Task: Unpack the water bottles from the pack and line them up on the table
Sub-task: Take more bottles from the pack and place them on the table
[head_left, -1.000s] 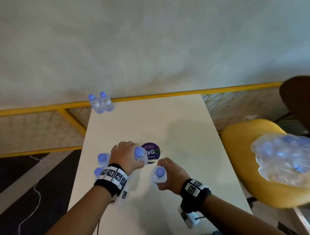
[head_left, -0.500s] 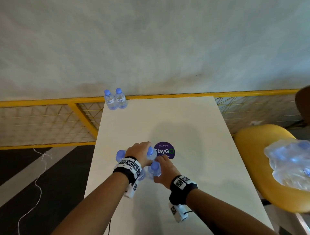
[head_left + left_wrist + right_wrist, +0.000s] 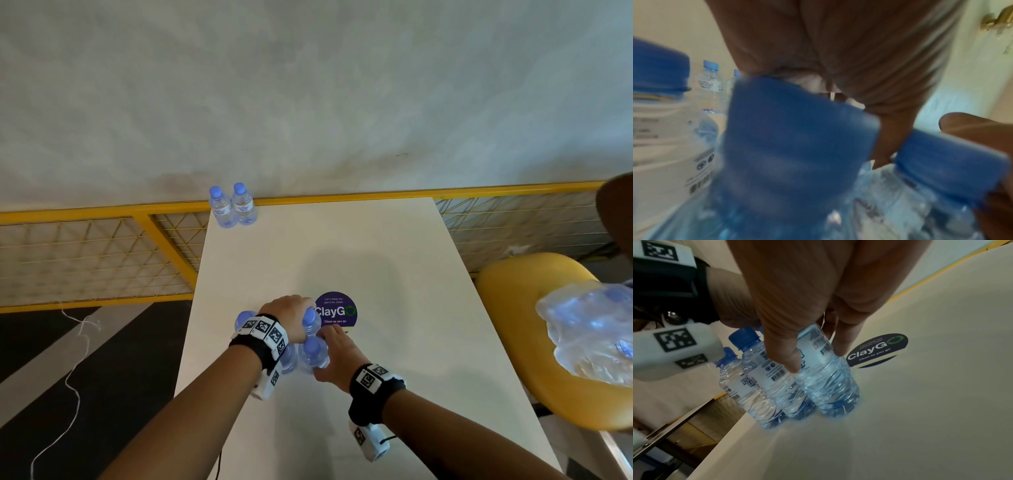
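Observation:
On the white table [image 3: 376,246] my left hand [image 3: 289,317] grips a clear, blue-capped water bottle [image 3: 310,319] near its neck. Just nearer, thumb and fingers of my right hand [image 3: 339,356] hold another bottle [image 3: 313,354] upright, standing against its neighbours. In the right wrist view this bottle [image 3: 824,369] stands on the table beside two more bottles [image 3: 764,374]. A further cap [image 3: 244,317] shows left of my left wrist. Two bottles [image 3: 233,207] stand at the far left corner. The torn plastic pack [image 3: 589,332] with several bottles lies on the chair to the right.
A round purple sticker [image 3: 337,310] lies just beyond the hands. A yellow chair [image 3: 513,308] stands close to the table's right edge. A yellow mesh railing [image 3: 102,219] runs behind and to the left. The table's left edge is close to the bottle cluster.
My right hand has carried its bottle left until it stands against the cluster. The left hand with its bottle has closed in too, so both hands now meet.

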A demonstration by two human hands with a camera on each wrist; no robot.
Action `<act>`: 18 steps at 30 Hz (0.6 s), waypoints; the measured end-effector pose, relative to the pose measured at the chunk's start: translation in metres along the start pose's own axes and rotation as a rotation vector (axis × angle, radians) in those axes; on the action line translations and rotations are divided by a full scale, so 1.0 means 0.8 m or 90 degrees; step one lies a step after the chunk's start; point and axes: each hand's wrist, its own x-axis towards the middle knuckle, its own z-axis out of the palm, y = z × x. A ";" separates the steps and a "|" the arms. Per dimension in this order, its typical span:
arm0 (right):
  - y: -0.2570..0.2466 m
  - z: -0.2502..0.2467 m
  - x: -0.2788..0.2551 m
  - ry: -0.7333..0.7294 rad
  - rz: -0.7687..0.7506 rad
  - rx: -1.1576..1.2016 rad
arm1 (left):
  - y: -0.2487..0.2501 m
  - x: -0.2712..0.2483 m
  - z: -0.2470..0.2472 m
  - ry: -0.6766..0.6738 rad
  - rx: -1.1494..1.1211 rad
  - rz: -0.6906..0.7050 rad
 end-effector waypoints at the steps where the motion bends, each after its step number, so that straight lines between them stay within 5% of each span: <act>1: -0.002 0.001 0.000 -0.001 -0.003 0.003 | -0.001 -0.001 -0.002 -0.009 -0.012 0.004; 12: 0.010 -0.002 -0.001 -0.001 -0.028 0.009 | -0.003 -0.018 -0.011 0.043 -0.077 -0.008; 18: 0.076 -0.066 -0.044 -0.042 0.005 0.039 | 0.095 -0.026 -0.031 0.155 -0.065 0.069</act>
